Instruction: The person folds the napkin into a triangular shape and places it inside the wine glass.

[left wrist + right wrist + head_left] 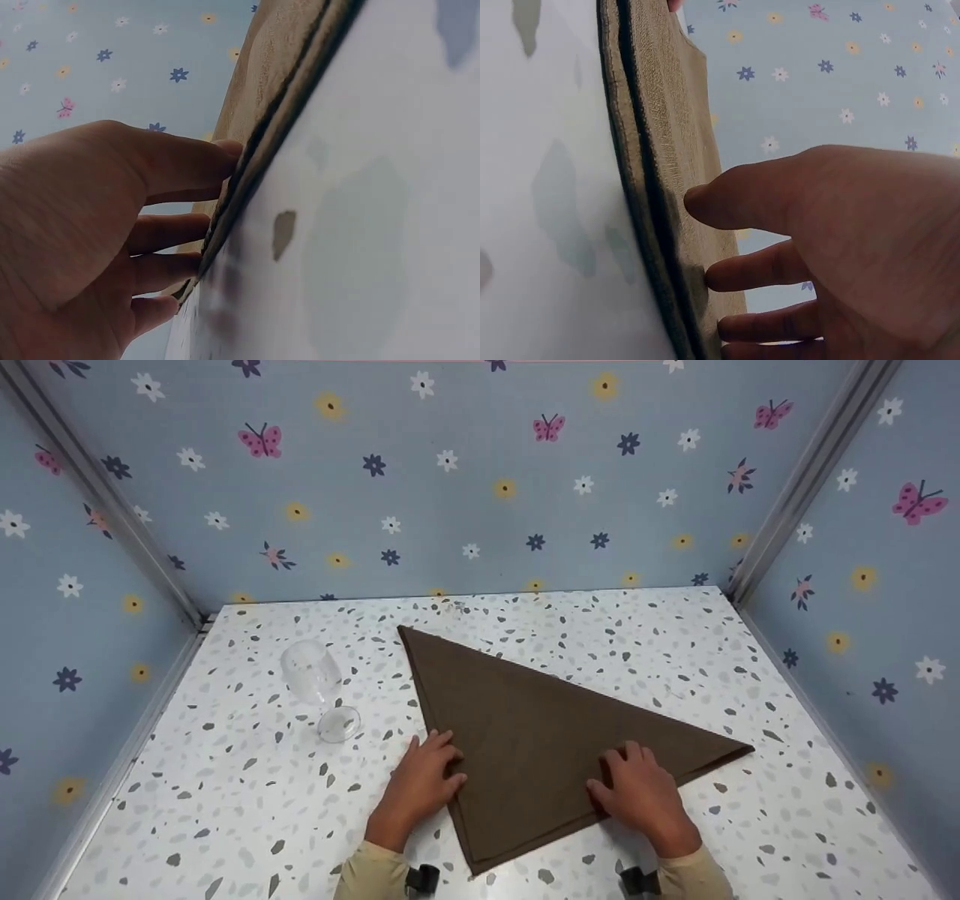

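Head view: a wine glass [319, 690] lies tipped near the counter's [675, 645] left edge, apart from the folded brown napkin [540, 735]. Left hand [424, 784] and right hand [637, 795] press straight, spread fingers [187, 161] on its near edges.

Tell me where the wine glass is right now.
In the head view the wine glass lies on its side on the speckled table, left of the folded brown napkin and just beyond the left hand, touching neither.

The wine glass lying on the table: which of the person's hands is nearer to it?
Left. The left hand rests on the brown napkin's left edge, just right of the wine glass; the right hand lies farther right, across the napkin.
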`<action>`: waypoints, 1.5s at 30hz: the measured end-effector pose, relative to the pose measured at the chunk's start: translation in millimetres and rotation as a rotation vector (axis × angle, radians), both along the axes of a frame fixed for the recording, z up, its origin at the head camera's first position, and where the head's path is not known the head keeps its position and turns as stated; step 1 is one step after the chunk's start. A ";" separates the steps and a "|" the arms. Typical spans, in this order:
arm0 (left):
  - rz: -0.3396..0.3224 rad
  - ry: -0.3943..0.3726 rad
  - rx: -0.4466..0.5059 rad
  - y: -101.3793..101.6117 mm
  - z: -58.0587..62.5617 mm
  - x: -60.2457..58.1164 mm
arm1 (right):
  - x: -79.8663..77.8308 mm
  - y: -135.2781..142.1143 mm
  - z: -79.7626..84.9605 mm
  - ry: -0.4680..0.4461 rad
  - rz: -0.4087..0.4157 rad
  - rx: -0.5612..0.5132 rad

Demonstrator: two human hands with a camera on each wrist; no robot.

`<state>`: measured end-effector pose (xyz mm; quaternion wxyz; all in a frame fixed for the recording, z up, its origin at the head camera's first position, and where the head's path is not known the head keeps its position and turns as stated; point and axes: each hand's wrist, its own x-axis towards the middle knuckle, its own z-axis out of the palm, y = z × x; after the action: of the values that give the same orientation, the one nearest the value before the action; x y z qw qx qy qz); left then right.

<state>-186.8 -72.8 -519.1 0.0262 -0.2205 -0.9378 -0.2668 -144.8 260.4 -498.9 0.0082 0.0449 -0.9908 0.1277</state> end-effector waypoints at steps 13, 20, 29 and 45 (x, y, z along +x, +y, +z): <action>-0.026 -0.003 0.049 1.2 -0.1 -0.1 | -13.9 17.8 -9.2 0.053 0.027 -0.154; -0.036 -0.004 0.055 0.4 1.4 -1.9 | -15.7 22.5 -10.1 0.045 0.027 -0.173; -0.088 -0.007 0.017 -3.9 -1.8 -1.4 | -12.1 16.4 -5.1 0.058 -0.025 -0.105; -0.057 -0.071 -0.006 -0.7 0.9 1.2 | 0.3 6.7 -0.5 0.056 -0.038 0.012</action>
<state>-185.5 -73.5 -518.2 -0.0155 -0.2375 -0.9324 -0.2721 -144.6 267.1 -499.4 0.0380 0.0298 -0.9915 0.1205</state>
